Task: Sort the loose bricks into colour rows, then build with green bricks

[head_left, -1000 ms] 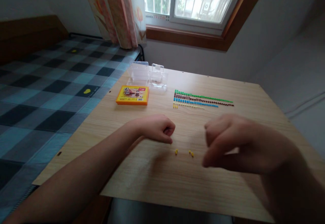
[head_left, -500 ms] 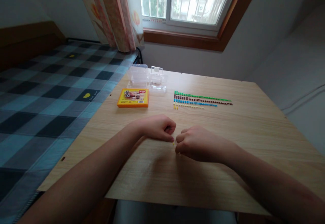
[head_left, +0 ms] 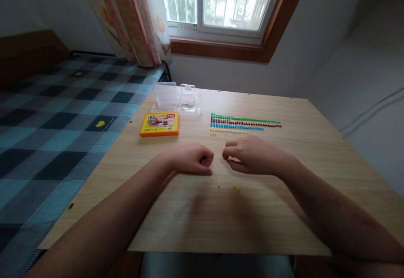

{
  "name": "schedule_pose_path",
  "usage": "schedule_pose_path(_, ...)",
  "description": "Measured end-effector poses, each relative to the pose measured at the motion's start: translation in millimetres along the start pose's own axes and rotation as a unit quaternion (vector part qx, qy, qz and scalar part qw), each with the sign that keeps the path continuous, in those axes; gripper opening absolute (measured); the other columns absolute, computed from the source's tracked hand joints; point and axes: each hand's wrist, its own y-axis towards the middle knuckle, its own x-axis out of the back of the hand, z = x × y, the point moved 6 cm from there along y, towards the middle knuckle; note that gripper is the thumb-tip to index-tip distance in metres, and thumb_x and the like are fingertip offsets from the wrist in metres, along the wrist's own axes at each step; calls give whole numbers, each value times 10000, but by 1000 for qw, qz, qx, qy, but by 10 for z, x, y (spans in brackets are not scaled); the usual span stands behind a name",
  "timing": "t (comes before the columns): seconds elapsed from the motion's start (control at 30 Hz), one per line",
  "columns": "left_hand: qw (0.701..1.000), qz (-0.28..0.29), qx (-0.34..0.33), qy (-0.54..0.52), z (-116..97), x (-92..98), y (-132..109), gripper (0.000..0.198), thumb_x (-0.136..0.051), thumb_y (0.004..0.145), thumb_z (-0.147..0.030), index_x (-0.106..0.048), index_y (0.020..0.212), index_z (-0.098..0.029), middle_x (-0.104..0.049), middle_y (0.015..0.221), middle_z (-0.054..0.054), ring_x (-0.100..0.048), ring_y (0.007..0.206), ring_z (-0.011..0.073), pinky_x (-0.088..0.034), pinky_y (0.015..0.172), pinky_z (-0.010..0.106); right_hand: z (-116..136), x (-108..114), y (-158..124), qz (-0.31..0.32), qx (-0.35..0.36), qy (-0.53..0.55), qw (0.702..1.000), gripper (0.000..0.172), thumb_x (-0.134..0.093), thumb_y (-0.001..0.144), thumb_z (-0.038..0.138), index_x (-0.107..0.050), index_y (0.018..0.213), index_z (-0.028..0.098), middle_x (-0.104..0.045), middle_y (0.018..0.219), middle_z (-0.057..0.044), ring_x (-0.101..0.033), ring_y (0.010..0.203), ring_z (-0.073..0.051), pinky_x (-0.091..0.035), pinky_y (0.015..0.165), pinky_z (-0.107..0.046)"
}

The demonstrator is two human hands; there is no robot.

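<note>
1. Holds the right hand [head_left: 252,155] out over the tabletop [head_left: 176,223], with fingers bent toward the thumb around a visible gap. Cannot tell from here: holding a small piece at the tips, or holding nothing.
2. Holds the left hand [head_left: 193,159] near and facing the right one, in a loose curl, thumb low. Cannot see into the fold of the fingers, so cannot tell: gripping something or not.
3. Just below the left thumb tip, one loose yellow piece [head_left: 211,179]; to the right and nearer the body, another yellow piece [head_left: 219,186]; farther right, a cluster of yellow pieces [head_left: 236,188], touching or nearly so.
4. Beyond both hands, side by side: a green row [head_left: 243,119], a brown row [head_left: 240,123], a blue row [head_left: 236,127], a pale yellow row [head_left: 226,131] and, nearest, a short yellow row [head_left: 213,134].
5. Seems, as a judgement, at the step of handling loose yellow pieces singly. Calls next, most likely, for a light fingertip pinch and careful placing, without brushing any neighbours.
6. Left of the rows, a flat yellow box [head_left: 159,124]; behind, clear plastic boxes [head_left: 190,105] with raised lids.
7. Farthest out, a bed [head_left: 63,101] with a checked sheet, a curtain [head_left: 139,25] and a window [head_left: 232,0].
</note>
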Motion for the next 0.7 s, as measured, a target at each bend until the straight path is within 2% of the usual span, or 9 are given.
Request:
schedule_pose_path(0.13,1000,4,-1,0,12,0,8,295,-710,788,-400,-537,686,-184,-529,630,-49,-431,569,108,-279,528,264,-414,-140,27,-4,-68,2,998,140,-594,833,132,-724,814,181,-711,879,-52,-551,709,-153,-300,613,-288)
schedule_pose_path(0.27,1000,-5,2,0,20,0,18,266,-704,793,-392,-562,706,-184,-550,657,-42,-447,588,111,-296,534,260,-635,-334,71,-52,-83,32,995,165,-589,840,151,-749,831,190,-727,873,-43,-575,748,-163,-345,653,-278)
schedule_pose_path(0.4,1000,-8,6,-2,20,3,18,221,-709,789,-368,-601,743,-180,-573,684,-38,-469,609,111,-317,546,250,-691,-379,66,-98,-67,41,992,199,-584,884,172,-781,901,193,-742,912,-45,-606,786,-164,-366,682,-272)
schedule_pose_path(0.6,1000,-11,14,1,30,10,13,189,-707,798,-352,-633,776,-180,-599,707,-31,-498,627,113,-338,552,241,-693,-441,89,-128,-51,18,990,226,-561,962,213,-786,964,206,-729,880,-37,-617,766,-148,-376,687,-263)
schedule_pose_path(0.7,1000,-15,16,2,34,11,13,181,-698,806,-350,-643,786,-179,-597,703,-30,-497,626,114,-337,547,242,-730,-446,90,-184,-69,27,980,247,-551,989,214,-776,1089,203,-752,974,-63,-653,837,-157,-421,740,-258)
